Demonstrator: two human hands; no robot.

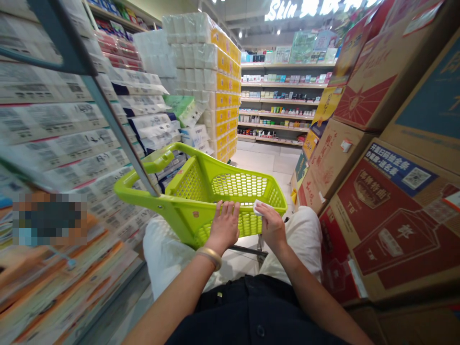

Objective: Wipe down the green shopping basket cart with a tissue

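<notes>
A lime-green shopping cart (pixel 194 218) with perforated basket walls stands in front of me, between my knees. My left hand (pixel 225 223) is on the near side of its basket, its fingers hooked over the top rim. A gold-coloured bangle (pixel 210 258) circles that wrist. Farther right along the same rim, my right hand (pixel 272 227) is closed on a small white wiping cloth (pixel 257 207), pressed at the rim. The palms and thumbs are mostly hidden. No goods show in the visible part of the basket.
Stacked paper packs (pixel 61 120) line the left, behind a grey metal pole (pixel 115 124). Yellow-and-white tissue bales (pixel 223 91) rise ahead. Printed cartons (pixel 402 225) crowd the right. Product shelves (pixel 283 85) stand at the back, beyond pale floor tiles (pixel 268 158). A patch at left is pixelated.
</notes>
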